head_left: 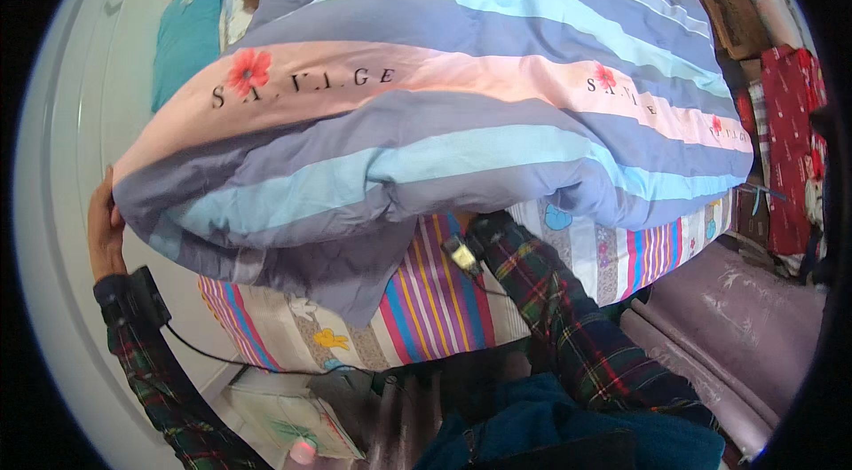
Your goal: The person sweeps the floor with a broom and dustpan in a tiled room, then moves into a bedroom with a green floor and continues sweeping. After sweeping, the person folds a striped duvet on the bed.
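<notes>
A thick quilt (497, 97) with grey, light-blue and pink stripes and red flowers is spread over the bed, its near side bulging up. At its left end, my left hand (105, 230) grips the quilt's edge, thumb and fingers closed around the cloth. My right hand (463, 217) reaches in beneath the quilt's near edge at the middle. Only a little skin by the wrist shows there; its fingers are hidden by the quilt. Below the quilt, a striped sheet (444, 292) with cartoon patches covers the mattress, and a grey flap of quilt hangs over it.
A teal pillow (188, 35) lies at the far left, beside a white wall or cabinet (75, 115). Boxes (735, 15) and a red patterned cloth (792, 142) stand at the right. Mauve upholstery (737, 319) borders the bed's near right. A cable runs from my left wrist band.
</notes>
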A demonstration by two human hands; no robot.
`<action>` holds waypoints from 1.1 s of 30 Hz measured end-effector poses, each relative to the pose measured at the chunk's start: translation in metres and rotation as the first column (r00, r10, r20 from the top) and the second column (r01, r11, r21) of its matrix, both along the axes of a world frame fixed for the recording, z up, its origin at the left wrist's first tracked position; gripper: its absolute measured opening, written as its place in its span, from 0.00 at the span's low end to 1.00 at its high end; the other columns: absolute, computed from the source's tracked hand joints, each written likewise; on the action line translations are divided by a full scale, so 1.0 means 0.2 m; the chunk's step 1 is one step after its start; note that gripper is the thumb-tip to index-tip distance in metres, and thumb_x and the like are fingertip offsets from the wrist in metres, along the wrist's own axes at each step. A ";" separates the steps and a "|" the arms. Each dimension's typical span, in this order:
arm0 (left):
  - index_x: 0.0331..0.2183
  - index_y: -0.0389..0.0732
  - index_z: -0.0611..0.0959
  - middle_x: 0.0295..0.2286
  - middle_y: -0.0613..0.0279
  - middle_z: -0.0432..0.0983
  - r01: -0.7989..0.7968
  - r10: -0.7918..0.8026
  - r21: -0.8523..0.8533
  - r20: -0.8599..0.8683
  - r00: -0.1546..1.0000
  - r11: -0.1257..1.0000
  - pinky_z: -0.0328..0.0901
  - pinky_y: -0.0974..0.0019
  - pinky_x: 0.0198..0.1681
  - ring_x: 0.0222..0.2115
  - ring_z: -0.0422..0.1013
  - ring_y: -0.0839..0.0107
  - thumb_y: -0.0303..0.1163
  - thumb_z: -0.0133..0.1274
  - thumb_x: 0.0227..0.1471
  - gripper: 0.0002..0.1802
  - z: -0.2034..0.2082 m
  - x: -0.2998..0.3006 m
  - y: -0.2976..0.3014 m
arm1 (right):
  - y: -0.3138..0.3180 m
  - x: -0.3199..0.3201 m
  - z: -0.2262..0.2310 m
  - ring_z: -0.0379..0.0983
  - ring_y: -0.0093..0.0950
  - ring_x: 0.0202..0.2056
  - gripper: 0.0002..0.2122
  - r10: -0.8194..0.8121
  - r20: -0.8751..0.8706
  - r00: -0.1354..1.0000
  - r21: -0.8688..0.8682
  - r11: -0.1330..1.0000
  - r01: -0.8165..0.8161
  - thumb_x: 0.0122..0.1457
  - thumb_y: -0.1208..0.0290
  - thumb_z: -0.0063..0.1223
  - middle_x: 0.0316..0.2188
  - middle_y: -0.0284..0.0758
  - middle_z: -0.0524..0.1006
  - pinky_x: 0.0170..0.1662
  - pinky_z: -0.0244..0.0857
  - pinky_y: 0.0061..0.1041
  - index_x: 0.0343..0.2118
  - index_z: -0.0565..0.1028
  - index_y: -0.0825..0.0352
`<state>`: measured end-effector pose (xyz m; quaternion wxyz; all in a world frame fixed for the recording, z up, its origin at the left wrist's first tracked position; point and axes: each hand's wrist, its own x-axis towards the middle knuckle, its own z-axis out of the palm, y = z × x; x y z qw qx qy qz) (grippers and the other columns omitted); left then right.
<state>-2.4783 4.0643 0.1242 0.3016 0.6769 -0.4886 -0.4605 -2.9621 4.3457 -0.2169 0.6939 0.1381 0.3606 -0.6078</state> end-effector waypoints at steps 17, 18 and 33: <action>0.34 0.42 0.79 0.20 0.71 0.70 -0.284 0.279 0.003 -0.188 0.942 0.959 0.55 0.80 0.19 0.17 0.63 0.84 0.42 0.50 0.56 0.14 -0.83 0.27 0.37 | -0.01 -0.17 0.49 0.61 0.36 0.53 0.23 0.534 -0.604 0.592 0.253 0.832 -0.493 0.57 0.60 0.53 0.51 0.40 0.66 0.57 0.55 0.37 0.52 0.65 0.65; 0.36 0.41 0.78 0.21 0.71 0.71 -0.348 0.331 -0.040 -0.221 0.917 0.937 0.57 0.80 0.21 0.18 0.64 0.84 0.40 0.50 0.56 0.13 -0.90 0.25 0.45 | -0.05 -0.11 0.47 0.61 0.36 0.54 0.23 0.568 -0.660 0.491 0.279 0.792 -0.543 0.57 0.60 0.53 0.51 0.40 0.66 0.58 0.55 0.37 0.52 0.65 0.65; 0.52 0.35 0.67 0.45 0.52 0.70 0.225 0.024 0.381 -0.550 0.835 0.897 0.66 0.63 0.45 0.45 0.68 0.64 0.30 0.54 0.49 0.29 -1.50 -0.96 1.12 | -0.30 0.50 0.73 0.56 0.31 0.57 0.26 0.618 -0.559 0.553 0.051 0.691 -0.721 0.56 0.60 0.55 0.53 0.36 0.65 0.62 0.46 0.35 0.54 0.63 0.64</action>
